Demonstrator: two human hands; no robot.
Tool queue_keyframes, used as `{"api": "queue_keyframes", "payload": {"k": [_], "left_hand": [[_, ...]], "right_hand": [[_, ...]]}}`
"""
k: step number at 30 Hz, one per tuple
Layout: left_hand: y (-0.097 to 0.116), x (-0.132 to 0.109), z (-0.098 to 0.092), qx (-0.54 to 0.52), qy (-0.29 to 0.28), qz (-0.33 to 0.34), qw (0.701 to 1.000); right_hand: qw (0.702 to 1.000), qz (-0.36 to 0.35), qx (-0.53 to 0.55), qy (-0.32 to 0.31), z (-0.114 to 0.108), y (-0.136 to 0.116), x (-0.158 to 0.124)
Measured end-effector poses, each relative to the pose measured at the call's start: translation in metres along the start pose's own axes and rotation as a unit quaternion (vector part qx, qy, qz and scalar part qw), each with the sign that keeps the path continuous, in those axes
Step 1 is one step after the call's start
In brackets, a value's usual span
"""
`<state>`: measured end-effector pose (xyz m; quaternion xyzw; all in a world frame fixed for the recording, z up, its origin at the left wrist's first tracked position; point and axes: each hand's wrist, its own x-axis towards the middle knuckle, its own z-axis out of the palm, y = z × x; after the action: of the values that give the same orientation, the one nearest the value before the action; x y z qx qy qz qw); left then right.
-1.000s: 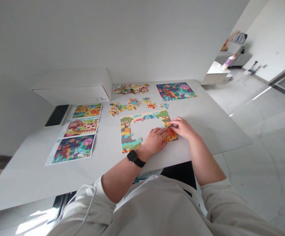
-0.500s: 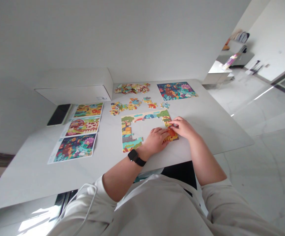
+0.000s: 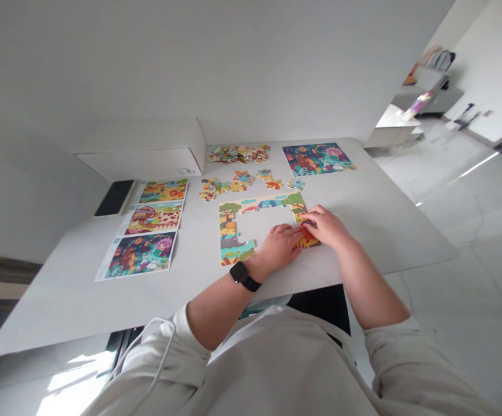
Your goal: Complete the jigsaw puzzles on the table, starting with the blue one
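Observation:
On the table lies a jigsaw puzzle frame (image 3: 229, 228), its border pieces joined around a bare middle. My left hand (image 3: 280, 247), with a black watch at the wrist, rests flat over the frame's lower right part, fingers stretched to the right. Thumb and fingers of my right hand (image 3: 326, 226) close on an orange puzzle piece (image 3: 308, 236) at the right side of the frame. Both hands' fingertips nearly meet there and partly cover the piece. Several loose puzzle pieces (image 3: 242, 178) lie just beyond the frame.
A heap of puzzle pieces (image 3: 237, 153) sits at the back, near the wall. To its right is a finished dark-blue puzzle (image 3: 318, 159). On the left are a sheet with three pictures (image 3: 155, 216), a phone (image 3: 114, 198) and a white box (image 3: 142, 160).
The whole view has shifted slightly. My right hand's fingers have come a little closer to my left fingertips over the orange piece; the left hand stays on the puzzle.

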<state>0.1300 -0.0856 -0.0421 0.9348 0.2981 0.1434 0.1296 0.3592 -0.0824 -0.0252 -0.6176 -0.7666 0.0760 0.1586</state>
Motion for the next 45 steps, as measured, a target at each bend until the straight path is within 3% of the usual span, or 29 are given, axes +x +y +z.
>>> {"api": "queue_keyframes", "payload": {"k": [4, 7, 11, 13, 15, 19, 24, 36, 40, 43, 45], "left_hand": [[-0.008, 0.001, -0.007, -0.025, -0.005, 0.031, 0.999], [-0.026, -0.001, -0.033, -0.081, 0.031, 0.051, 0.995], [-0.057, -0.015, -0.090, -0.111, 0.134, -0.059, 0.983], [-0.073, -0.028, -0.112, -0.102, 0.125, -0.093, 0.983], [-0.085, -0.044, -0.123, -0.079, 0.101, -0.109, 0.986], [-0.096, -0.082, -0.114, -0.044, 0.048, -0.127, 0.990], [-0.090, -0.115, -0.090, -0.019, -0.026, -0.148, 0.989], [-0.089, -0.117, -0.094, -0.015, -0.036, -0.134, 0.990], [-0.109, -0.102, -0.105, -0.039, 0.018, -0.139, 0.989], [-0.136, -0.086, -0.121, -0.029, 0.100, -0.218, 0.971], [-0.155, -0.076, -0.133, -0.017, 0.123, -0.276, 0.953]], "right_hand": [[0.999, 0.003, 0.033, -0.006, 0.002, 0.007, -0.001], [0.999, 0.013, 0.035, -0.009, 0.004, 0.008, -0.001], [0.999, 0.018, 0.050, 0.009, 0.008, 0.011, -0.001], [0.997, 0.020, 0.067, 0.023, 0.010, 0.013, 0.000], [0.996, 0.024, 0.077, 0.034, 0.011, 0.016, 0.000], [0.995, 0.036, 0.082, 0.031, 0.012, 0.019, 0.001], [0.994, 0.043, 0.094, 0.025, 0.015, 0.019, 0.002], [0.993, 0.029, 0.104, 0.039, 0.019, 0.021, 0.001], [0.990, 0.035, 0.121, 0.059, 0.016, 0.021, 0.004], [0.986, 0.054, 0.126, 0.096, 0.014, 0.023, 0.007], [0.982, 0.069, 0.131, 0.117, 0.013, 0.026, 0.008]]}}
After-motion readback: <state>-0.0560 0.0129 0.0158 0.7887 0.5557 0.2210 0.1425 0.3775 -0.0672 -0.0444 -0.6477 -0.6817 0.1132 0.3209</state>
